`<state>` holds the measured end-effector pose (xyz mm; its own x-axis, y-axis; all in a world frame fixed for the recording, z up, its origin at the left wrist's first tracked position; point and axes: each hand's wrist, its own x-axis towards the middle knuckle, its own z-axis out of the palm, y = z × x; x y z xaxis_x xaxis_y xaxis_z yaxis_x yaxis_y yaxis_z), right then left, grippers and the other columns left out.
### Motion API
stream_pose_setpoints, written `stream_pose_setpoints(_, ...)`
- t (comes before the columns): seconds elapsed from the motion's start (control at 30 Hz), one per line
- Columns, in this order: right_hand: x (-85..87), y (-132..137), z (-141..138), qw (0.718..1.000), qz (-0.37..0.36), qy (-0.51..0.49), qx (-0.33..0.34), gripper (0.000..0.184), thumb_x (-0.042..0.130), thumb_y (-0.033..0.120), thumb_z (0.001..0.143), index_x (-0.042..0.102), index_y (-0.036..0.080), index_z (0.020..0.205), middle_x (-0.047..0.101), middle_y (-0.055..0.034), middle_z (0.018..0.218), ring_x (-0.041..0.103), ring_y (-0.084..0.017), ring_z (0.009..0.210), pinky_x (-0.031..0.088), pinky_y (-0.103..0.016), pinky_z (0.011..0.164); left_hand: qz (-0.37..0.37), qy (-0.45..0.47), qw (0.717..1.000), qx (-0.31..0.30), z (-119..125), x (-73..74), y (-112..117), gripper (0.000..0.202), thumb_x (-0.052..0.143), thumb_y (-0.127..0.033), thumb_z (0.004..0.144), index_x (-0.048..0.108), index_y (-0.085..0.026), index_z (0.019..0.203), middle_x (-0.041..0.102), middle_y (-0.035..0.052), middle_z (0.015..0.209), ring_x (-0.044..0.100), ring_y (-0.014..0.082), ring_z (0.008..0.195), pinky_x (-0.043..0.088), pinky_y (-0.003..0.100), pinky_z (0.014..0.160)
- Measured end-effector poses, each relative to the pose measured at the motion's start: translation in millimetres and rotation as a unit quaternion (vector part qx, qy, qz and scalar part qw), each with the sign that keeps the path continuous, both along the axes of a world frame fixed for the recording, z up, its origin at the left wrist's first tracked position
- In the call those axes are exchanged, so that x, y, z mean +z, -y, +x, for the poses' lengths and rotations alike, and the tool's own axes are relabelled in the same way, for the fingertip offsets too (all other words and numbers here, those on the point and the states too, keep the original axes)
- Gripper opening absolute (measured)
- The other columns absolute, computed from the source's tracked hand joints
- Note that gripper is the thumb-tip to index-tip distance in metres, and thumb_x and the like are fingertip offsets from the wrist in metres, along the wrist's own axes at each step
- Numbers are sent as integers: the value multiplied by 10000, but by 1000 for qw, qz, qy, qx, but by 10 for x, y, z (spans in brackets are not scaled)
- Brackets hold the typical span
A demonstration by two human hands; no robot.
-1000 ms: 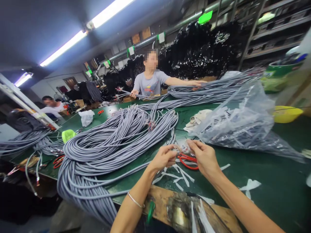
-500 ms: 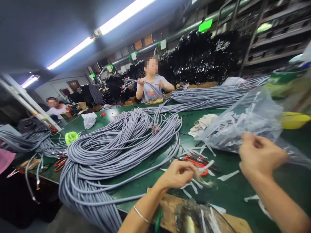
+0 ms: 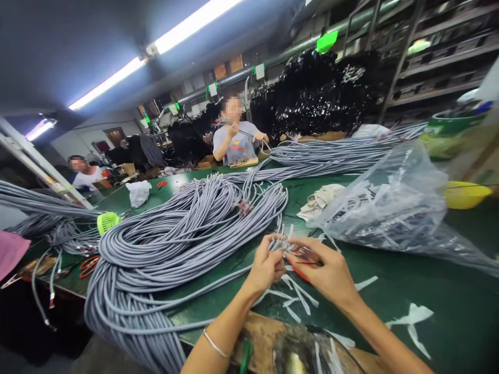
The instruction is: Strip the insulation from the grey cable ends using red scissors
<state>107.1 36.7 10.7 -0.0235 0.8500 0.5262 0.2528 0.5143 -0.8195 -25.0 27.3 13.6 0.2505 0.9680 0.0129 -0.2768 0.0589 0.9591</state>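
Observation:
Over the green table (image 3: 448,291) my left hand (image 3: 268,265) is closed in a pinch on the end of a grey cable (image 3: 218,274) that runs back to the big coil (image 3: 171,244). My right hand (image 3: 327,270) sits just right of it, fingers closed on the same cable tip (image 3: 286,244), where thin wires and a white strip stick out. Red-handled scissors (image 3: 298,271) lie on the table, partly hidden under my right hand. White paper strips (image 3: 296,296) are scattered below both hands.
A clear plastic bag of white strips (image 3: 393,208) lies at the right, a beige cloth (image 3: 319,197) beside it. A person in a grey shirt (image 3: 236,140) handles cables across the table; another person (image 3: 83,174) sits far left. A yellow bowl (image 3: 465,195) stands at right.
My right hand has come back left from the plastic bag to meet my left hand at the cable tip. The person opposite has raised both hands with a cable.

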Motion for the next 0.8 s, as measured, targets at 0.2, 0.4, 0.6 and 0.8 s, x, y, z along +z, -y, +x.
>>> stream_pose_setpoints(0.2, -16, 29, -49, 997, -62, -40, -24, 240, 563, 455, 696, 604, 220, 675, 652, -32, 626, 597, -169, 525, 475, -265, 508, 7, -46, 999, 3, -5, -11, -12, 420, 631, -453, 656, 463, -181, 928, 239, -160, 400, 159, 21, 316, 117, 148, 356)
stream_pose_setpoints(0.4, -8, -82, 44, 962, -150, -213, -86, 330, 634, 513, 592, 569, 203, 683, 587, -15, 588, 568, -157, 538, 471, -261, 493, 70, -182, 974, 113, -79, -20, -54, 271, 661, -365, 634, 612, -109, 706, 473, -53, 470, 352, 47, 412, 240, 185, 410)
stream_pose_setpoints(0.6, 28, -50, 96, 960, -118, -198, -162, 251, 623, 393, 589, 565, 208, 749, 526, 12, 637, 507, -108, 503, 397, -211, 431, 40, -115, 986, 115, -70, 51, -60, 397, 696, -477, 561, 616, -105, 673, 482, -40, 445, 374, 53, 364, 244, 193, 373)
stream_pose_setpoints(0.8, 20, 177, -11, 990, 41, -12, -133, 100, 538, 322, 708, 578, 230, 703, 524, 16, 540, 471, -104, 424, 387, -217, 405, 37, -109, 985, 125, -63, 65, -58, 429, 730, -491, 508, 614, -113, 675, 465, -58, 430, 379, 50, 359, 281, 194, 378)
